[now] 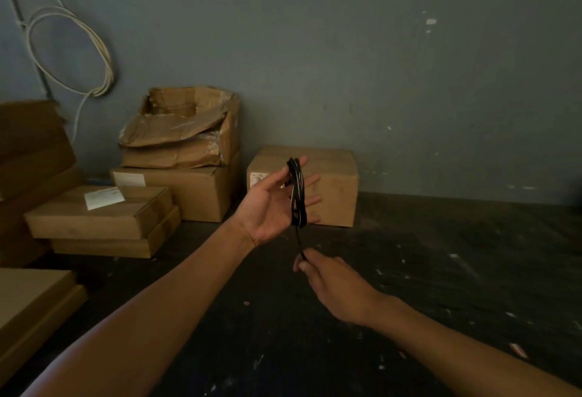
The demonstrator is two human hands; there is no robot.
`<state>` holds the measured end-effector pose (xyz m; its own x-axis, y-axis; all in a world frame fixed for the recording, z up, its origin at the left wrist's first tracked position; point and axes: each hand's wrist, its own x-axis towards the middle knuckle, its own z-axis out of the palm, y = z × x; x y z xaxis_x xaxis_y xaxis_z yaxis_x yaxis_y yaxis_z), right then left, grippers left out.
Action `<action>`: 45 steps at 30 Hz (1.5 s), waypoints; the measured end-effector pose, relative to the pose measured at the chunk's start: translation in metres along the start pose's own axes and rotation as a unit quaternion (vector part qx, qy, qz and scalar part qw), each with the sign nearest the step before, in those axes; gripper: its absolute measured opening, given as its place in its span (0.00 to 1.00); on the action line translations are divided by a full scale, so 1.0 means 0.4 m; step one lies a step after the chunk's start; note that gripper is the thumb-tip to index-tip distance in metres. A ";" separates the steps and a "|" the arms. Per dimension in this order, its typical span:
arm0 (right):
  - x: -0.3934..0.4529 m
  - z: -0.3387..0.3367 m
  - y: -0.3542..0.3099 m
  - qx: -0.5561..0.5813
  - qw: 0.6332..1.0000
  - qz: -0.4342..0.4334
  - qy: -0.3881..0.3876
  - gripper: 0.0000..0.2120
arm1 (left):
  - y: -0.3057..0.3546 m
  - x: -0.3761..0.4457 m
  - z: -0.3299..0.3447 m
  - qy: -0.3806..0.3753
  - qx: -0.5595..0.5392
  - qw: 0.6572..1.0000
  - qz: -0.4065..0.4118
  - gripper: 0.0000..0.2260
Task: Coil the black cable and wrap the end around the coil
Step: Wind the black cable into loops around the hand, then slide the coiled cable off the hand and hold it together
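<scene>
The black cable (297, 195) is looped several times around the spread fingers of my left hand (274, 204), which is held palm up above the floor. The loops run from the fingertips down past the little finger. A short straight length of cable hangs from the bottom of the coil down to my right hand (327, 280). My right hand pinches this free end between thumb and fingers, just below and slightly right of the left hand. The tip of the cable is hidden inside the right fingers.
Cardboard boxes stand along the grey wall: a closed one (333, 182) right behind my hands, a torn open stack (179, 151) to the left, flat boxes (97, 214) further left. A pale cable coil (78, 50) hangs on the wall. The dark floor (441, 270) spreads to the right.
</scene>
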<state>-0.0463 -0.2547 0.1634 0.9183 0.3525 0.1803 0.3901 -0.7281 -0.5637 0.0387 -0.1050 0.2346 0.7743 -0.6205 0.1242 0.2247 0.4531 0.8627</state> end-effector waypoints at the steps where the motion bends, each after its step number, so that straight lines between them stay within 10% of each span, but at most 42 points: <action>1: 0.000 -0.008 -0.006 -0.021 1.000 0.003 -0.009 0.10 | -0.005 0.000 -0.001 0.011 0.011 1.000 0.000 0.19; 8: -0.001 -0.098 -0.035 -0.169 0.985 0.024 -0.019 0.10 | -0.033 -0.021 -0.018 0.035 0.164 0.985 -0.026 0.15; 12: 0.018 -0.137 -0.041 0.056 0.993 0.106 -0.004 0.06 | -0.050 -0.030 -0.018 0.029 0.278 0.960 -0.021 0.15; 19: 0.038 -0.157 -0.023 0.369 0.897 0.236 0.055 0.04 | -0.058 -0.042 -0.002 0.014 0.520 0.854 0.015 0.16; 24: 0.031 -0.153 -0.005 0.258 0.947 0.165 0.100 0.04 | -0.071 -0.039 0.008 -0.017 0.609 0.793 0.028 0.16; 35: 0.024 -0.178 0.023 0.023 0.991 -0.031 0.126 0.10 | -0.073 -0.045 0.032 -0.077 0.506 0.856 -0.069 0.14; 45: 0.012 -0.143 0.060 0.333 0.937 0.073 0.083 0.22 | -0.064 -0.053 0.039 -0.100 0.358 0.922 -0.113 0.14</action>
<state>-0.0287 -0.3043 0.1968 0.9777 0.1425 0.1540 0.1823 -0.2138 -0.9597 0.0073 -0.1136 0.2176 0.6154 -0.7849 -0.0723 -0.1358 -0.1959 0.9712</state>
